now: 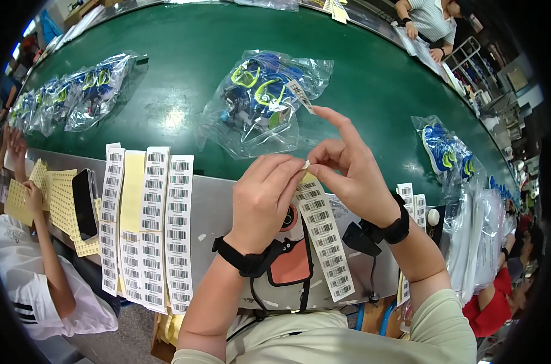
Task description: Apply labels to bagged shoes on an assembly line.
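Observation:
My left hand (pixel 260 193) is closed, pinching the top end of a long strip of barcode labels (pixel 325 239) that hangs down between my arms. At that same end, the thumb and a bent finger of my right hand (pixel 353 173) pinch a small pale bit of the label. A single barcode label (pixel 301 96) clings to the tip of my raised right index finger. Just beyond it, a clear plastic bag (pixel 260 103) holds blue shoes with lime-green loops on the green table (pixel 172 109). The label overlaps the bag in view; whether it touches, I cannot tell.
More barcode strips (pixel 154 230) lie over the table's grey edge at left, beside a dark phone (pixel 85 205) and yellow dotted sheets. Bagged blue shoes sit at left (pixel 96 91) and right (pixel 439 145). People work on both sides and across the table.

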Available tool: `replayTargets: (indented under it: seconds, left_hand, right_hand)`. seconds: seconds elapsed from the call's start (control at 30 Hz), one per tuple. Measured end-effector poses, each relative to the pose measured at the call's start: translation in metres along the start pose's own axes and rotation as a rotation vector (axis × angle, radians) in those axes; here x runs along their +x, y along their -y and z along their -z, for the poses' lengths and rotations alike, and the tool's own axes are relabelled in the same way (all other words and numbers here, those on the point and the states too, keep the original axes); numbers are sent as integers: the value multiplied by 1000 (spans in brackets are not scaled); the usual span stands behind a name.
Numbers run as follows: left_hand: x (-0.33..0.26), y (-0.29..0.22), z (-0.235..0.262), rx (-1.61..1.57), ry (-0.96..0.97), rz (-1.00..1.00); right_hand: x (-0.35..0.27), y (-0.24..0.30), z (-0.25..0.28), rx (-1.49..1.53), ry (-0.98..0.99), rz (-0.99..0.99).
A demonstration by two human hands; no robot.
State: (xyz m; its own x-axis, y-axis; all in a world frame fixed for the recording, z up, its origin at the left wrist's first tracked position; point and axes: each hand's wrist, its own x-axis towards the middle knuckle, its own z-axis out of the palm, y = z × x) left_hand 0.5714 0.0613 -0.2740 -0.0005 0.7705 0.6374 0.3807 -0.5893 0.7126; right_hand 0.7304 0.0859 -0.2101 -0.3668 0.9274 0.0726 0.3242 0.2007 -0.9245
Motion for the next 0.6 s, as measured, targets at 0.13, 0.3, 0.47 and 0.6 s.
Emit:
replayTargets:
  seconds: [0.13, 0.3, 0.47, 0.6]
  left_hand:
    - [0, 2, 1, 51, 7, -28]
    - [2, 4, 2, 175, 35, -162]
    - [1, -1, 0, 237, 63, -192]
    - [1, -3, 0, 210, 118, -164]
  right_hand:
    - [-2, -4, -3, 5, 19, 24]
    - [-6, 0, -5, -48, 15, 8]
    - [-8, 2, -5, -112, -29, 1]
    - [-9, 3, 0, -93, -19, -45]
